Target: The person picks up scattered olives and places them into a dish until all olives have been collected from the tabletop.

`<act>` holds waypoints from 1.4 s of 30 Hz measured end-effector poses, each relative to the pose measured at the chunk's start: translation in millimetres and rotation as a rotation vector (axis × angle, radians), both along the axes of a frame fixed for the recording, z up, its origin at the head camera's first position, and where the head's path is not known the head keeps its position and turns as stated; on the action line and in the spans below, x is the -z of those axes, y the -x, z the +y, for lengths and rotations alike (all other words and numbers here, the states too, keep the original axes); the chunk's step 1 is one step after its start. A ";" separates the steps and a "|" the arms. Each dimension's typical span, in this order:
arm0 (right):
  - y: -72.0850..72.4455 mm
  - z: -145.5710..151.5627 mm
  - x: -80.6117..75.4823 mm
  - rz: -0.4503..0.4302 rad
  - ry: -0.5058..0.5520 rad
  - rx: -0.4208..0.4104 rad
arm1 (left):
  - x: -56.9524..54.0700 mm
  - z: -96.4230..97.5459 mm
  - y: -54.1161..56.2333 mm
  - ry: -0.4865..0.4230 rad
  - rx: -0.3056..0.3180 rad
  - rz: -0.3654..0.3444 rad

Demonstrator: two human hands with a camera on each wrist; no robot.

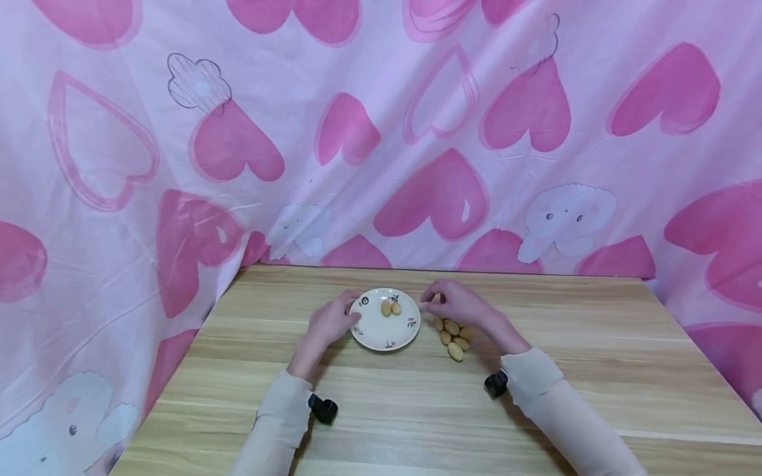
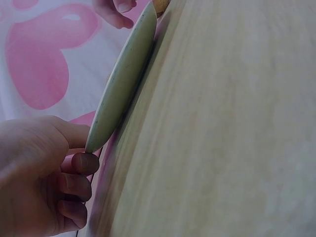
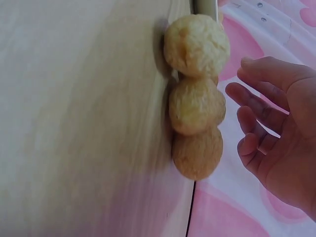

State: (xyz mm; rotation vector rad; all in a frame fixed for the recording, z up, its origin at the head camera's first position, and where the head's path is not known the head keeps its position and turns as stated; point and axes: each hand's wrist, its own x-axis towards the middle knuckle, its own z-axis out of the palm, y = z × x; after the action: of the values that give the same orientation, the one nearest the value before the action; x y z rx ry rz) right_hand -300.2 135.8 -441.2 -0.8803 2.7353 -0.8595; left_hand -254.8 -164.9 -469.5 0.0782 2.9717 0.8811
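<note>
My left hand [image 1: 329, 322] grips the left rim of a round white plate [image 1: 383, 332] with small printed figures, thumb above and curled fingers below in the left wrist view. Two tan walnuts [image 1: 387, 308] lie on the plate toward its far side. Just right of the plate, my right hand [image 1: 458, 303] is held over the table with loosely bent fingers, thumb and fingertips apart and nothing between them. Below and beside it, a cluster of several walnuts [image 1: 455, 351] lies on the table. In the right wrist view, wrinkled walnuts [image 3: 196, 106] appear beside that hand.
The wood-grain table [image 1: 381, 410] runs back to a pink heart-patterned cloth [image 1: 381, 132] along its far and left sides. A small black camera sits on each wrist, the left one [image 1: 323, 409] and the right one [image 1: 497, 383].
</note>
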 end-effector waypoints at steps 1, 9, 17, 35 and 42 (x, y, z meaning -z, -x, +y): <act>0.3 1.2 -0.7 0.007 -0.004 0.000 | -0.3 -0.3 0.1 -0.001 0.000 0.002; -0.3 11.0 -3.4 -0.010 0.015 0.012 | 0.5 -1.0 -1.5 -0.024 0.003 0.001; 0.3 21.1 1.4 -0.038 0.037 0.031 | 3.5 0.2 -1.0 -0.020 0.001 0.002; 3.1 31.2 7.2 -0.114 0.004 -0.020 | -0.1 -0.4 -1.8 -0.012 0.000 -0.001; 3.9 29.7 8.7 -0.116 -0.002 -0.008 | 0.0 0.1 -1.6 0.001 -0.005 0.008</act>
State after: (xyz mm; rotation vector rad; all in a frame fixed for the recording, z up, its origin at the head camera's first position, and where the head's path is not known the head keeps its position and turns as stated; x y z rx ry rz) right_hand -304.1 165.5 -449.9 -0.8138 2.6311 -0.8771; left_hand -253.2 -164.8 -469.6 0.0743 2.9808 0.8824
